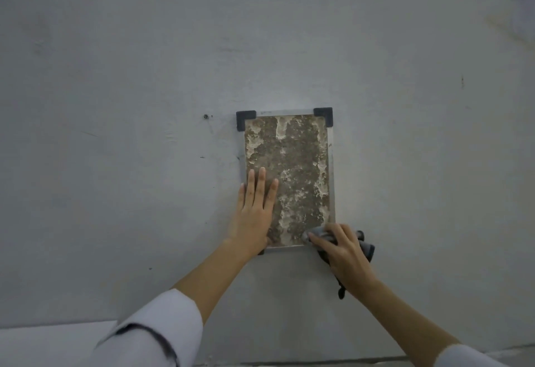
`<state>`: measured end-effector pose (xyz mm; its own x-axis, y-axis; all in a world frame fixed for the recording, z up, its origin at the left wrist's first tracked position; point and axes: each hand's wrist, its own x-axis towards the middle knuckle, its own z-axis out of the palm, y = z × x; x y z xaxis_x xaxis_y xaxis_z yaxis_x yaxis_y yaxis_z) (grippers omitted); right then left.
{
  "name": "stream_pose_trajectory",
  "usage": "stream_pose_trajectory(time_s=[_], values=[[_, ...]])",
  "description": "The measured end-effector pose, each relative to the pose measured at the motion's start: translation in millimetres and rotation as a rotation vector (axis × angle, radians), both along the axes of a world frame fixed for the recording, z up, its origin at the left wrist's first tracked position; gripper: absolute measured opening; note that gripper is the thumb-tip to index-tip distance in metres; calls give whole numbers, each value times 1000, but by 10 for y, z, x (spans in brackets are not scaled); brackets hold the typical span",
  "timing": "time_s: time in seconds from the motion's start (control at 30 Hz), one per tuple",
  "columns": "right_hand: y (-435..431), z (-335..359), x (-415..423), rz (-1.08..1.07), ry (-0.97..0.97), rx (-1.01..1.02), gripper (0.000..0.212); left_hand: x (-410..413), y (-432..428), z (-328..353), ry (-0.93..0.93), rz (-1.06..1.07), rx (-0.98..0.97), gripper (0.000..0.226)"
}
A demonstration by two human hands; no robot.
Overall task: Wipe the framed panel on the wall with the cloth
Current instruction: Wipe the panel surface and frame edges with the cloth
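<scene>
Hanging on a pale grey wall (115, 77), the panel (292, 170) is an upright rectangle in a thin metal frame (331, 164) with dark corner caps (246, 119) at its top two corners. Its face is brown and mottled, covered in pale crusty patches that run thickest along the top edge, the right edge and a streak down the middle.

The left hand (254, 213) lies flat and open against the panel's lower left part, fingers (262, 181) straight and pointing up, the palm overlapping the frame's left edge and the thumb near the bottom left corner. It holds nothing.

The right hand (341, 248) is at the panel's lower right corner, fingers curled around a bunched grey cloth (320, 233). The cloth's front fold touches the panel face just inside that corner, while the rest spills out right of the hand and trails down below the wrist, past the frame.

A small screw (206, 116) sits in the wall left of the panel's top left corner. White sleeves (162, 329) cover both forearms well below the panel.
</scene>
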<state>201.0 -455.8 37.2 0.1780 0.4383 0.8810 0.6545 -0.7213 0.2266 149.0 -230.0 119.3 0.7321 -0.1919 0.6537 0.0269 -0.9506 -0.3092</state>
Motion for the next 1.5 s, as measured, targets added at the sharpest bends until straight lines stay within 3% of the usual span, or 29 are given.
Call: stream_pose_trajectory(time_s=[0.1, 0.23, 0.3, 0.43, 0.57, 0.83, 0.93, 1.07, 1.17, 1.3, 1.4, 1.5], values=[[-49, 310, -48, 29, -13, -23, 39, -22, 24, 16, -21, -6, 28, 122], [-40, 1197, -4, 74, -85, 185, 22, -8, 50, 0, -43, -67, 29, 104], [-4, 1704, 41, 81, -150, 257, 32, 1, 62, 6, -57, -60, 37, 112], [117, 2307, 95, 17, -216, 309, 28, 13, 92, 1, 4, -77, 65, 127], [247, 1960, 186, -30, -166, 297, 40, 36, 103, -1, -31, -72, 69, 129], [-49, 726, 73, -163, -123, -90, 70, 44, 121, -20, -36, -110, 16, 135], [-65, 1000, 82, -75, -129, -108, 61, -7, 162, 8, -29, -116, -39, 131], [110, 1863, 76, -36, -116, 133, 42, -29, 134, 64, -37, -122, -69, 133], [248, 2236, 93, -78, -143, 213, 42, -12, 129, 88, -39, -102, -69, 133], [329, 1832, 97, -116, -157, 189, 51, -16, 185, 102, -62, -90, -71, 136], [229, 1352, 76, -102, -158, 30, 56, -48, 198, 142, -39, -84, -61, 134], [136, 1329, 33, -44, -164, -20, 63, -49, 220, 152, -45, -97, -51, 135]])
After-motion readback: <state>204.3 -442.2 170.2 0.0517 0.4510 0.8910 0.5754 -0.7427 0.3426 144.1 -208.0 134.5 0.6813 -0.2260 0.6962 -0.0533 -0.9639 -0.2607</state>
